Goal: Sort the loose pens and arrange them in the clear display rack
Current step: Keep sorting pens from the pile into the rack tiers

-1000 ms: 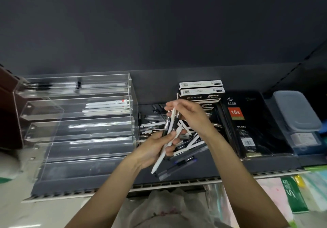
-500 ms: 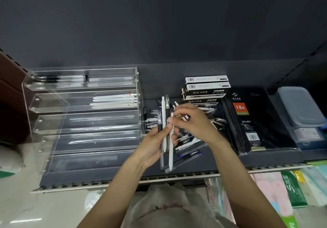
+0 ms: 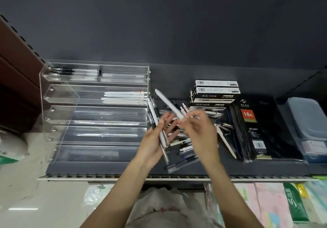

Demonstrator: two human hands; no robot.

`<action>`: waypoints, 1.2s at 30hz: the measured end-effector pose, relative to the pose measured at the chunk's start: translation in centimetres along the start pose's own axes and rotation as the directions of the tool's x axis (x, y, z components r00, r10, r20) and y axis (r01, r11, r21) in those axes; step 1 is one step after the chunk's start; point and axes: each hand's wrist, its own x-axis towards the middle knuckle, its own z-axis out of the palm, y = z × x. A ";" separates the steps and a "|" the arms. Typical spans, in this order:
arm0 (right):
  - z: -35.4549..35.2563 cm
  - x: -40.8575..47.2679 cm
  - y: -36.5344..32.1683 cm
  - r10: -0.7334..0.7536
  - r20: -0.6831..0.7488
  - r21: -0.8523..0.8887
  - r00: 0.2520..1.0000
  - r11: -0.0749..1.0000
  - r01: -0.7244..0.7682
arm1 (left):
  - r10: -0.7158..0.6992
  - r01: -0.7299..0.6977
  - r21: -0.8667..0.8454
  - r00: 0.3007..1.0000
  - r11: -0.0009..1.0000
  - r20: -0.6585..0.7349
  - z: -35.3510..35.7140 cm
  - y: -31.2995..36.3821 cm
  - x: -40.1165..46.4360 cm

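One white pen in right hand, seemingly pinched

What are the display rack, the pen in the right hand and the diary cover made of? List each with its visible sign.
Display rack: clear acrylic by its look; see-through, glossy edge glints.
White pen, held by the right hand: probably matte plastic; even white, no shine.
Diary: black cover under glossy wrap, likely film; material beneath unclear.

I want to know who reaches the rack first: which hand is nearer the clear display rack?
Left. The left hand, holding several pens, sits just beside the clear display rack's right edge. The right hand, pinching a white pen, is farther right over the loose pile.
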 end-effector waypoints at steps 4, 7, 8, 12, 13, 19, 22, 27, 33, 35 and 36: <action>2.3 -2.0 2.1 -0.205 0.064 -0.396 0.977 0.893 0.214 | 0.008 -0.007 0.035 1.000 0.999 -0.022 -0.1 -0.1 0.1; 1.9 -1.9 2.1 -0.242 0.164 -0.460 0.956 0.839 0.291 | 0.035 -0.034 0.029 0.999 0.999 -0.018 -0.6 -0.2 0.0; 1.5 -1.7 1.8 -0.261 0.171 -0.453 0.950 0.835 0.311 | 0.055 -0.054 0.053 0.998 0.997 -0.019 -0.8 -0.1 -0.2; 0.1 1.6 -0.5 -0.321 0.168 -0.320 0.932 0.877 0.359 | 0.123 -0.120 0.247 0.992 0.962 0.004 -1.6 -0.3 -0.8; 0.3 2.8 -1.0 -0.306 0.226 -0.307 0.925 0.878 0.366 | 0.127 -0.129 0.306 0.992 0.943 0.026 -1.8 -0.3 -1.1; 1.8 7.2 -2.2 -0.037 0.609 -0.316 0.793 0.905 0.284 | 0.076 -0.134 0.509 0.988 0.850 0.133 -2.5 -0.2 -2.7; 1.5 7.1 -2.9 -0.031 0.640 -0.224 0.767 0.948 0.225 | 0.098 -0.171 0.578 0.983 0.798 0.155 -2.8 -0.1 -3.5; 0.4 6.7 -5.2 -0.097 0.256 0.041 0.962 0.995 0.089 | 0.049 -0.102 0.608 0.994 0.787 0.102 -3.6 -0.8 -4.1; -1.3 1.4 -3.0 0.154 0.021 0.269 0.988 0.951 -0.154 | 0.016 -0.012 0.088 0.999 0.996 -0.044 -3.3 -0.9 -4.2; 0.2 -1.3 -1.0 0.184 0.069 0.270 0.981 0.943 -0.196 | 0.049 -0.052 -0.025 0.994 0.998 -0.096 -3.0 -0.6 -3.9; 0.9 -2.5 -0.2 0.195 0.062 0.269 0.979 0.941 -0.205 | 0.067 -0.073 -0.047 0.991 0.996 -0.120 -2.9 -0.5 -3.8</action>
